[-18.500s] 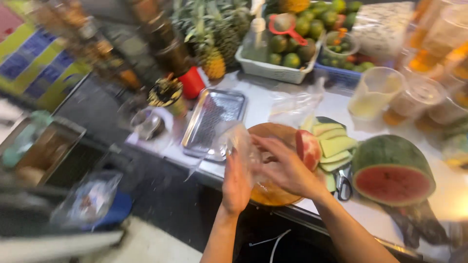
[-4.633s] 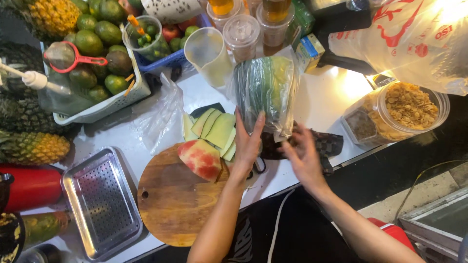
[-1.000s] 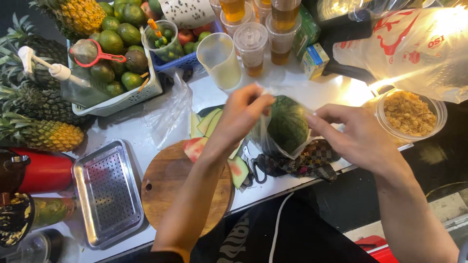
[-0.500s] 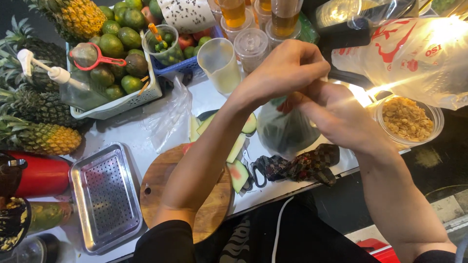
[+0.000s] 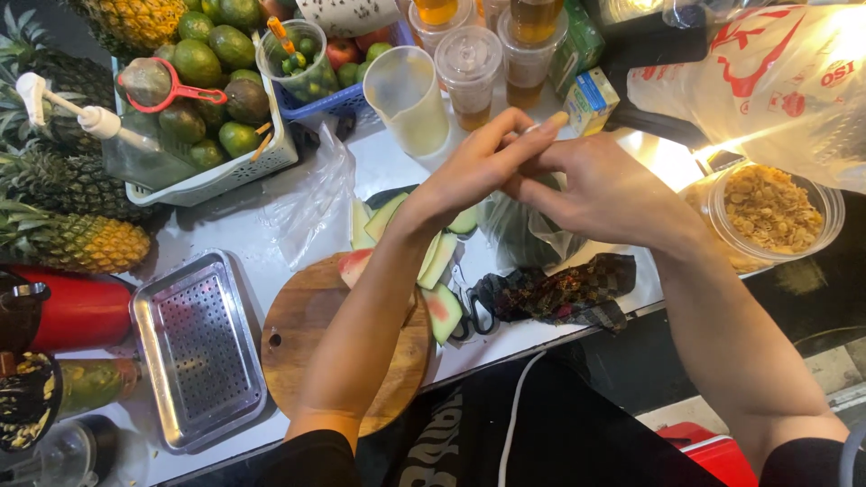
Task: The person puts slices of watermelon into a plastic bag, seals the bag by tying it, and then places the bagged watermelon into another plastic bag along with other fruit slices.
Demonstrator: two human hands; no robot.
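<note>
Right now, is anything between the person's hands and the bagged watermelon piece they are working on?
Nothing visible. Both the left hand and the right hand meet directly above the watermelon piece in its clear plastic bag, apparently pinching the bag's top. The patterned cloth lies beside it, not between.

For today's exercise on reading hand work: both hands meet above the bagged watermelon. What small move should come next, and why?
Probably cinch the twist into a knot. Left hand and right hand pinch the neck of the clear bag together above the watermelon inside it, and the bag mouth already looks gathered.
</note>
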